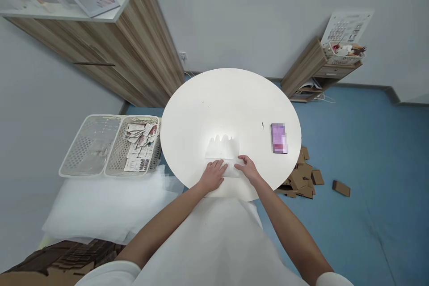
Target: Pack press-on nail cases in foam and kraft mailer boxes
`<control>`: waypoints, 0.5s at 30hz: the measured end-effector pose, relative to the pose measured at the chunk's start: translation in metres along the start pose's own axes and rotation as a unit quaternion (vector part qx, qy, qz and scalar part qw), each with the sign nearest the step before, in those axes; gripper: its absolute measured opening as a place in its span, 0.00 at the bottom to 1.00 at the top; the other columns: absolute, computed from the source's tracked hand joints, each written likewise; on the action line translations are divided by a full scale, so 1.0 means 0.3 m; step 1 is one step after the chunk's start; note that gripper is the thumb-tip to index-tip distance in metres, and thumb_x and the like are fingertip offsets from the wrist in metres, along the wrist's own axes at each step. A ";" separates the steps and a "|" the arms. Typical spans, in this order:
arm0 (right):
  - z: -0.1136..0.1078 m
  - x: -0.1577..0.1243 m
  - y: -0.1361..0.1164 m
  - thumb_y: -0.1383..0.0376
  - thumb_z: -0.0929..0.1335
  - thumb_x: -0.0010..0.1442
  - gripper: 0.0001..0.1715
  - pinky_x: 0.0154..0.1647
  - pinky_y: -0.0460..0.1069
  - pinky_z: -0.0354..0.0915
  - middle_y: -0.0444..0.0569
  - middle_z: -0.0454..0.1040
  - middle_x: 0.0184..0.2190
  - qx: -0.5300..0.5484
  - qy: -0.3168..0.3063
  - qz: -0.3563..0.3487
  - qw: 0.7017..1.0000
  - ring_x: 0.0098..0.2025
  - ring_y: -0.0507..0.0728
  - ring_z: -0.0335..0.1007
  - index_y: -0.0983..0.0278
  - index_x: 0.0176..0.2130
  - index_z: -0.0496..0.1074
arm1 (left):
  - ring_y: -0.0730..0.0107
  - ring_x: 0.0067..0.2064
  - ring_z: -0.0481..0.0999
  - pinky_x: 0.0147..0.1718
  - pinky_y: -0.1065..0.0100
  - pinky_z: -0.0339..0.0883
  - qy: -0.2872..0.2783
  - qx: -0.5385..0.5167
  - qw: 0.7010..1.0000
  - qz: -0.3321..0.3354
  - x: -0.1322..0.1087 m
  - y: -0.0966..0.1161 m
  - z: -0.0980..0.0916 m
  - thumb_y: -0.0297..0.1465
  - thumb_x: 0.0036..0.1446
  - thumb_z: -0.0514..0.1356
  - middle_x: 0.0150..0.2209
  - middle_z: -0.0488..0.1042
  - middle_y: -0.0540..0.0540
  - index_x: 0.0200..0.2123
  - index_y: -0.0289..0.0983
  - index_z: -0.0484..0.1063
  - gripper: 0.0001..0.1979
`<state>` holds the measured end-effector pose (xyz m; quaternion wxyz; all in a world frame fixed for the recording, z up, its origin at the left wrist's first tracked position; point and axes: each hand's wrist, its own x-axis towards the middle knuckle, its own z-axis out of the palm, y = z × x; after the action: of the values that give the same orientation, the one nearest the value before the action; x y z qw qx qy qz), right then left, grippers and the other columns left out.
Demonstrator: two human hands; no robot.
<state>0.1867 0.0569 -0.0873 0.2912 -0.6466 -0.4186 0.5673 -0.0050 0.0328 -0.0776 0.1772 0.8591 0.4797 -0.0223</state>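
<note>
A thin, whitish translucent sheet (223,148) lies on the white round table (231,98) near its front edge. A fold or seam crosses it, and wavy light shapes show along its far side. My left hand (213,174) rests palm down over the sheet's near left part, fingers stretched out. At the near right part is my right hand (248,169), its thumb and forefinger apart and touching the sheet. Further right on the table sits a small purple pack (279,138), blurred in the picture.
Left of the table are a white basket (154,154) with printed cards (139,143), a second basket (87,143) and stacked translucent sheets (110,205). Brown cardboard boxes (301,176) lie on the floor at right. A wooden cabinet (144,40) and small shelf (303,69) stand behind.
</note>
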 end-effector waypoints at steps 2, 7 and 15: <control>0.000 -0.017 0.015 0.60 0.70 0.41 0.34 0.36 0.50 0.65 0.52 0.66 0.46 0.010 0.026 0.001 1.000 0.40 0.56 0.68 0.59 0.48 0.61 | 0.55 0.54 0.57 0.48 0.57 0.52 0.008 -0.002 1.000 -0.004 0.003 0.000 0.005 0.32 0.50 0.54 0.56 0.57 0.40 0.54 0.41 0.55 0.26; 0.006 -0.060 0.074 0.60 0.68 0.41 0.31 0.33 0.48 0.64 0.52 0.69 0.37 -0.018 0.137 0.074 0.988 0.36 0.56 0.68 0.64 0.46 0.61 | 0.52 0.59 0.49 0.53 0.53 0.43 0.031 0.029 0.999 0.001 -0.006 0.004 0.027 0.35 0.51 0.53 0.60 0.50 0.40 0.57 0.42 0.52 0.28; 0.005 -0.115 0.107 0.63 0.63 0.44 0.09 0.27 0.46 0.61 0.44 0.66 0.26 -0.022 0.162 0.056 0.985 0.26 0.51 0.63 0.63 0.30 0.64 | 0.49 0.62 0.41 0.53 0.47 0.40 -0.034 0.015 0.999 0.037 -0.001 0.051 0.075 0.38 0.50 0.55 0.63 0.41 0.41 0.59 0.46 0.45 0.34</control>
<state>0.1919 0.0112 -0.0980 0.3082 -0.7588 -0.3413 0.4612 0.0105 0.0179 -0.0942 0.1815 0.8773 0.4413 -0.0521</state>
